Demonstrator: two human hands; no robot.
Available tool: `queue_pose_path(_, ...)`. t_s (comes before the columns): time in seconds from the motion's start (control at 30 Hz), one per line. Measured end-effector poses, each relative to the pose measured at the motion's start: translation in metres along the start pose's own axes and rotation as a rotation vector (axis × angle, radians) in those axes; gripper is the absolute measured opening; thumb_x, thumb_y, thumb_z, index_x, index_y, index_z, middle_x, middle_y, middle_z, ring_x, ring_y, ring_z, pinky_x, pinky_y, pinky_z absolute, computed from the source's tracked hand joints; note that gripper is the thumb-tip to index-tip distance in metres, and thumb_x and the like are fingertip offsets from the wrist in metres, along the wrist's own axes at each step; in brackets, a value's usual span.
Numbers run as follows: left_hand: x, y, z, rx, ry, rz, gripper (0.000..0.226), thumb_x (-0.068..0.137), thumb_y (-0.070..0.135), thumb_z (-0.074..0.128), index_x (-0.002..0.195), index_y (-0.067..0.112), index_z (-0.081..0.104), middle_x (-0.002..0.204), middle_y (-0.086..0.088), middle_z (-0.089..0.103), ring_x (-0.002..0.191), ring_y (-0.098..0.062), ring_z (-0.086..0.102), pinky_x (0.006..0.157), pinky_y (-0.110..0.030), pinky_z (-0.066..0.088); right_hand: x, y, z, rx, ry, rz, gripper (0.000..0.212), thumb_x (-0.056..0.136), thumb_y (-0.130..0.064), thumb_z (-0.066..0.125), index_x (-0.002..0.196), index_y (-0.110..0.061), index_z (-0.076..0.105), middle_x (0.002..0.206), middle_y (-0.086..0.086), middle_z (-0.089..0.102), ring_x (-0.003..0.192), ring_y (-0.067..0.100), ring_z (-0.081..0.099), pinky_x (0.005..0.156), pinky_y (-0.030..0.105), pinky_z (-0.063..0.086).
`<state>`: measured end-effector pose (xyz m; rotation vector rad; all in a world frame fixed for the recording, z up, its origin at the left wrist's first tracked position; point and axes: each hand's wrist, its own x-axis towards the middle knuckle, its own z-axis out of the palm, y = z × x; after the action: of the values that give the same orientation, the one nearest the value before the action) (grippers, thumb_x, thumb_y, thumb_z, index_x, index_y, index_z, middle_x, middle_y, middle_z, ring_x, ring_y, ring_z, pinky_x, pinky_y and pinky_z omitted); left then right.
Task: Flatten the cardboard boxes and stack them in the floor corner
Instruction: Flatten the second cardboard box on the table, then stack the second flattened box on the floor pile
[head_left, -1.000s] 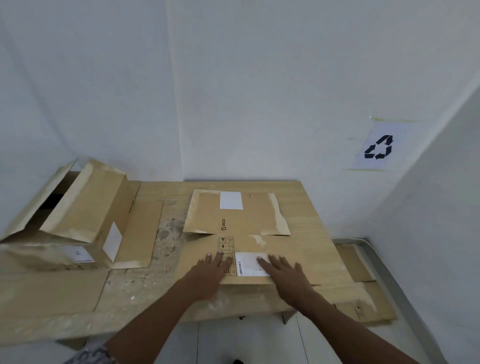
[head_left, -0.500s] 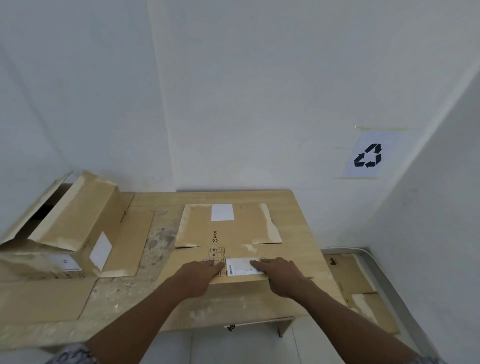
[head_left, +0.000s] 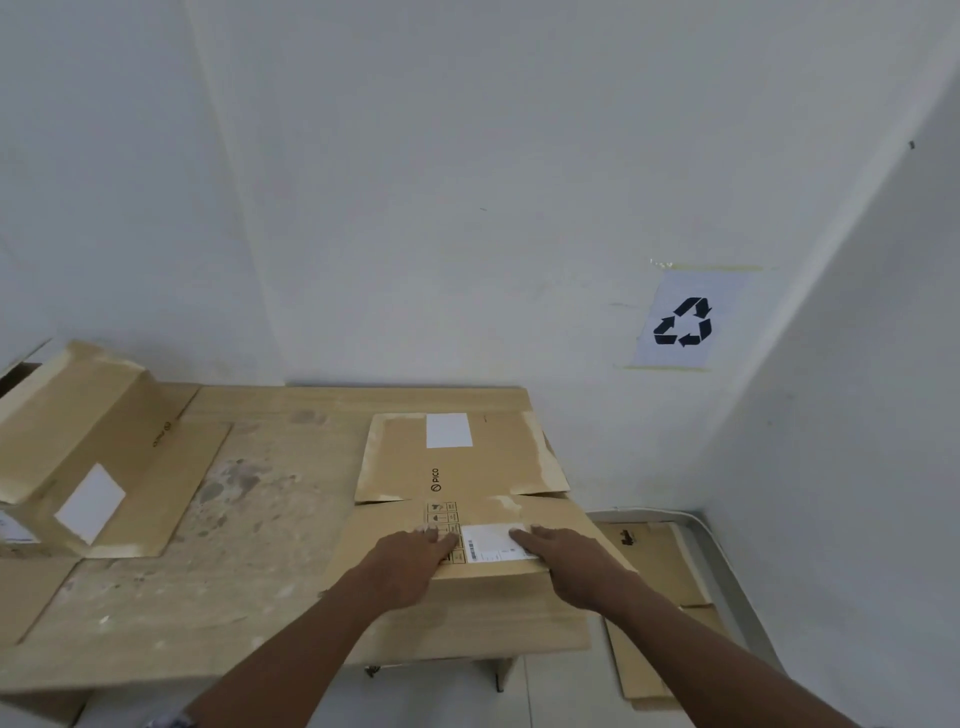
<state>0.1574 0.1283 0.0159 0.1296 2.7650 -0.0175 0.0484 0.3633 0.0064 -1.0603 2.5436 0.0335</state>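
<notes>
1. A wooden table (head_left: 249, 519) stands against the white far wall, its top stained and scuffed.
2. At the table's left end sits a cardboard box (head_left: 78, 415) that is not yet flattened, flaps spread open, with a white sticker on its right side.
3. A flattened box (head_left: 493, 473) lies on the right part of the table, its far flaps spread out; its near edge reaches the table's near edge.
4. More flattened cardboard (head_left: 657, 566) lies on the floor in the right corner, just beside the table.
5. A recycling sign (head_left: 683, 322) is taped to the far wall above that corner.
6. The left hand (head_left: 410, 558) rests palm down on the flattened box, fingers straight, grasping nothing.
7. The right hand (head_left: 571, 561) lies flat near it, fingers straight and released, their tips on a white label (head_left: 491, 543).
</notes>
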Motion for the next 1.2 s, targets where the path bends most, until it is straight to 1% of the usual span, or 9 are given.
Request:
queue_pose_path(0.17, 0.035, 0.031, -0.014, 0.062, -0.015, 0.016, 0.072, 0.09, 0.016, 0.046, 0.154, 0.017, 0.012, 0.153, -0.016, 0.032, 0.129, -0.031, 0.046, 0.093, -0.045, 0.048, -0.001, 0.05, -0.001, -0.04, 0.032, 0.02, 0.072, 0.095, -0.011, 0.051, 0.151, -0.038, 0.014, 0.161, 0.003, 0.023, 0.14, 0.028, 0.031, 0.105, 0.056, 0.036)
queue_pose_path(0.3, 0.076, 0.041, -0.032, 0.107, 0.004, 0.047, 0.074, 0.089, 0.021, 0.048, 0.154, 0.016, 0.012, 0.154, -0.017, 0.03, 0.128, -0.031, 0.048, 0.091, -0.044, 0.048, 0.008, 0.088, -0.009, -0.063, 0.047, 0.045, 0.077, 0.094, -0.003, 0.047, 0.152, -0.035, 0.009, 0.162, 0.005, 0.017, 0.144, 0.031, 0.024, 0.108, 0.06, 0.03)
queue_pose_path(0.4, 0.11, 0.05, -0.047, 0.114, 0.031, 0.065, 0.073, 0.089, 0.022, 0.048, 0.153, 0.018, 0.015, 0.151, -0.014, 0.036, 0.125, -0.03, 0.05, 0.09, -0.045, 0.049, 0.015, 0.119, -0.018, -0.033, 0.074, 0.079, 0.076, 0.096, -0.006, 0.048, 0.151, -0.038, 0.008, 0.162, 0.006, 0.017, 0.145, 0.033, 0.023, 0.109, 0.063, 0.026)
queue_pose_path(0.5, 0.146, 0.07, -0.062, 0.133, 0.073, 0.098, 0.069, 0.089, 0.025, 0.046, 0.152, 0.017, 0.019, 0.145, -0.013, 0.044, 0.118, -0.031, 0.055, 0.086, -0.044, 0.051, 0.012, 0.155, -0.04, -0.045, 0.088, 0.117, 0.073, 0.096, -0.003, 0.043, 0.153, -0.035, 0.012, 0.162, 0.006, 0.02, 0.145, 0.031, 0.024, 0.111, 0.06, 0.026)
queue_pose_path(0.57, 0.166, 0.087, -0.074, 0.135, 0.109, 0.121, 0.066, 0.09, 0.025, 0.043, 0.151, 0.017, 0.021, 0.142, -0.013, 0.047, 0.115, -0.032, 0.057, 0.084, -0.045, 0.052, 0.005, 0.18, -0.051, -0.036, 0.12, 0.132, 0.067, 0.098, -0.01, 0.041, 0.154, -0.035, 0.014, 0.161, 0.007, 0.021, 0.145, 0.031, 0.026, 0.111, 0.058, 0.026)
queue_pose_path(0.63, 0.186, 0.107, -0.089, 0.131, 0.139, 0.143, 0.064, 0.09, 0.024, 0.041, 0.151, 0.017, 0.022, 0.141, -0.012, 0.048, 0.113, -0.033, 0.059, 0.081, -0.044, 0.052, -0.003, 0.209, -0.056, -0.018, 0.155, 0.147, 0.07, 0.096, -0.003, 0.04, 0.153, -0.036, 0.015, 0.161, 0.006, 0.025, 0.142, 0.03, 0.03, 0.11, 0.056, 0.03)
queue_pose_path(0.77, 0.225, 0.156, -0.116, 0.148, 0.174, 0.172, 0.057, 0.091, 0.02, 0.041, 0.146, 0.018, 0.028, 0.133, -0.011, 0.054, 0.106, -0.034, 0.062, 0.077, -0.043, 0.051, -0.017, 0.277, -0.06, 0.011, 0.171, 0.164, 0.076, 0.092, 0.001, 0.043, 0.151, -0.039, 0.018, 0.158, 0.005, 0.031, 0.135, 0.027, 0.041, 0.103, 0.051, 0.04)
queue_pose_path(0.93, 0.283, 0.237, -0.122, 0.092, 0.163, 0.163, 0.055, 0.093, 0.012, 0.037, 0.147, 0.019, 0.029, 0.135, -0.012, 0.054, 0.108, -0.034, 0.061, 0.082, -0.044, 0.052, -0.036, 0.378, -0.043, 0.018, 0.125, 0.142, 0.07, 0.093, -0.003, 0.043, 0.149, -0.041, 0.024, 0.156, 0.003, 0.036, 0.129, 0.027, 0.049, 0.099, 0.046, 0.045)
queue_pose_path(1.2, 0.35, 0.392, -0.046, -0.034, 0.069, 0.127, 0.058, 0.09, 0.009, 0.04, 0.145, 0.024, 0.031, 0.132, -0.008, 0.057, 0.098, -0.032, 0.066, 0.076, -0.041, 0.054, -0.086, 0.518, 0.033, 0.008, -0.031, 0.08, 0.059, 0.095, -0.013, 0.042, 0.148, -0.037, 0.03, 0.148, 0.0, 0.046, 0.128, 0.026, 0.049, 0.102, 0.044, 0.043)
